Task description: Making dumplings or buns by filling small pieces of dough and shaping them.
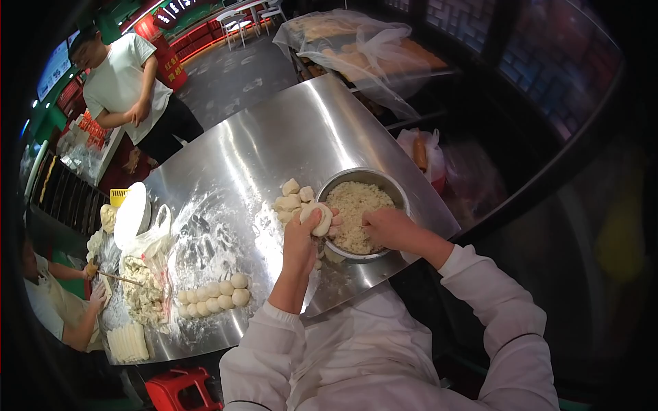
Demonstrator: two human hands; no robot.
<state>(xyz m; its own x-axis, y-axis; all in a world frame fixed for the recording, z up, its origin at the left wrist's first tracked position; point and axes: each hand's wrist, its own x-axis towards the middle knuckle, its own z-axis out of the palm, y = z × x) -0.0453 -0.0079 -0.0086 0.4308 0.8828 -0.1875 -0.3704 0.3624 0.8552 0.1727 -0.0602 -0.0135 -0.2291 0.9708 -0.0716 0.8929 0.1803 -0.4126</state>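
Note:
My left hand (302,234) holds a flattened round piece of white dough (324,222) beside the left rim of a round metal bowl (378,175). The bowl contains a pale, crumbly filling (354,200). Over the bowl's right side reaches my right hand (391,227), its fingers down at the filling; whether they grip any of it is hard to see. Several dough pieces (289,200) lie heaped just behind my left hand, against the bowl. Two rows of round dough balls (213,299) sit farther left on the floured steel table (277,133).
On the left, another person's hands (97,295) work dough with a stick, near a filling mass (139,287) on plastic and dough strips (127,343). A person (126,87) stands beyond the table. A red stool (182,390) stands below; a plastic-covered rack (360,46) stands behind.

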